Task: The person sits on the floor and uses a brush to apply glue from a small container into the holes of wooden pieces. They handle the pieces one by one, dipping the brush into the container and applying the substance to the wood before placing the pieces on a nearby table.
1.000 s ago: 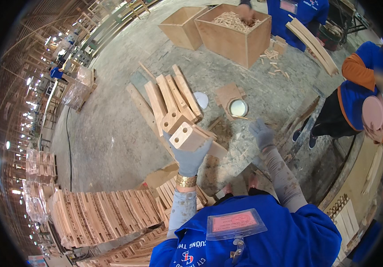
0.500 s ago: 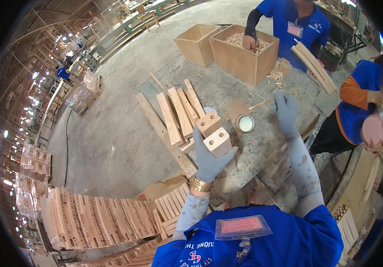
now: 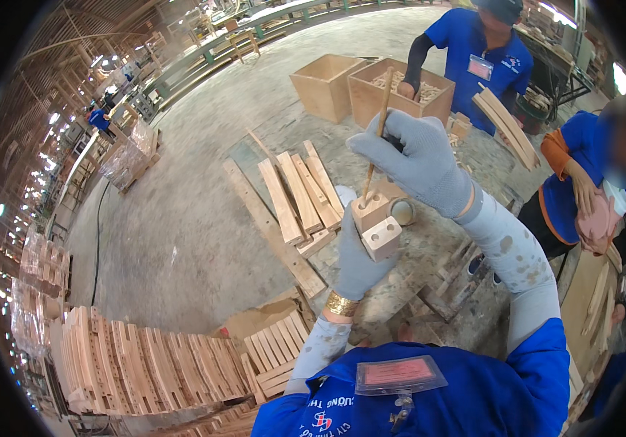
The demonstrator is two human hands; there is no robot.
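My left hand (image 3: 357, 264), in a grey glove, grips two small wooden blocks (image 3: 376, 224) with round holes drilled in their faces. My right hand (image 3: 418, 159), also gloved, holds a thin wooden stick (image 3: 375, 131) upright above them. The stick's lower tip sits in a hole of the upper block. Just behind the blocks a small round tin (image 3: 401, 211) is partly hidden.
Flat wooden slats (image 3: 295, 197) lie on the concrete floor ahead. Two open wooden crates (image 3: 357, 87) stand beyond. A stack of slatted pieces (image 3: 145, 364) is at lower left. Two people in blue shirts (image 3: 473, 51) work at the right, one holding curved slats (image 3: 506, 127).
My left hand has lifted the blocks closer to me. My right hand came up from below, picked up the stick and set its tip into the upper block.
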